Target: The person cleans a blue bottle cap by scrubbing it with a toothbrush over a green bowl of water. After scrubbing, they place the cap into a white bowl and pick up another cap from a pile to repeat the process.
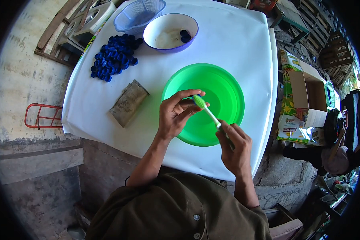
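My right hand (235, 146) is closed around the handle of a green and white toothbrush (211, 115). The green bristle head reaches the fingertips of my left hand (177, 113), which pinch a dark blue bottle cap (195, 96) mostly hidden by fingers and brush. Both hands are over a bright green basin (230, 86) on the white-covered table. To the left lies a heap of blue bottle caps (115, 57). At the back, a white bowl with a purple outside (171, 50) has a few more blue caps inside.
A light blue plastic basket (140, 16) stands behind the bowl. A worn grey-brown block (129, 103) lies left of the basin on the white table cover (244, 44). Right of the table is an open cardboard box (302, 90); a red metal frame (43, 116) is at the left wall.
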The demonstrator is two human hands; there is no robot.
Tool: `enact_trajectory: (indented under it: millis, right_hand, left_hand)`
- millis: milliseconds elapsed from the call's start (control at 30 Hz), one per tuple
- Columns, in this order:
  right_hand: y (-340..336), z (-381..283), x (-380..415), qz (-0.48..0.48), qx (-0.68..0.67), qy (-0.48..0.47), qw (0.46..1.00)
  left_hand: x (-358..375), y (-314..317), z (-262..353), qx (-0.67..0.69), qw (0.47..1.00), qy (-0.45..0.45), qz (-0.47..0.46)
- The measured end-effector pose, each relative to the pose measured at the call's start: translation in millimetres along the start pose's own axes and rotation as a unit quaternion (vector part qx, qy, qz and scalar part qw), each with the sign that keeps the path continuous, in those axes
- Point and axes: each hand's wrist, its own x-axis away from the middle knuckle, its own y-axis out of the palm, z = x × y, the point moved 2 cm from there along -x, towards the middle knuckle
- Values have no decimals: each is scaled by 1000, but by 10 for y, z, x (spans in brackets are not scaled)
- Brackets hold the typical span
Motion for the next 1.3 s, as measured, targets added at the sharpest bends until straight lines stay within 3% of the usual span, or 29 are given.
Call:
enact_trajectory:
  millis: [133,300,400,533,700,800,933,1067,1167,1300]
  right_hand:
    - [-39,28,-13,6,17,46,999]
    - [33,47,38,20,-25,-28,999]
    - [-55,31,2,4,21,44,999]
    - [21,42,37,11,-31,-16,999]
    - [-55,44,2,9,8,31,999]
    - [19,47,44,8,-41,-12,999]
    - [-35,73,8,-5,-9,36,999]
    - [-23,28,10,-9,-50,3,999]
    - [-60,57,13,-50,-80,38,995]
    - [-72,42,21,-23,-46,61,997]
  left_hand:
    - [20,-43,-16,-25,1000,1,0]
    - [-8,-18,19,-28,999,15,-3]
    - [0,-17,47,-53,999,4,-9]
    - [-5,-23,-14,-11,1000,9,0]
    - [-2,-27,-8,-22,1000,5,-9]
    - [-21,-31,-37,50,999,-5,-11]
    - [-9,-8,-37,23,1000,-10,5]
    - [-36,-34,-102,86,996,-9,-9]
    - [-11,-74,-137,135,990,-22,-34]
    - [25,-108,-190,170,984,-36,-27]
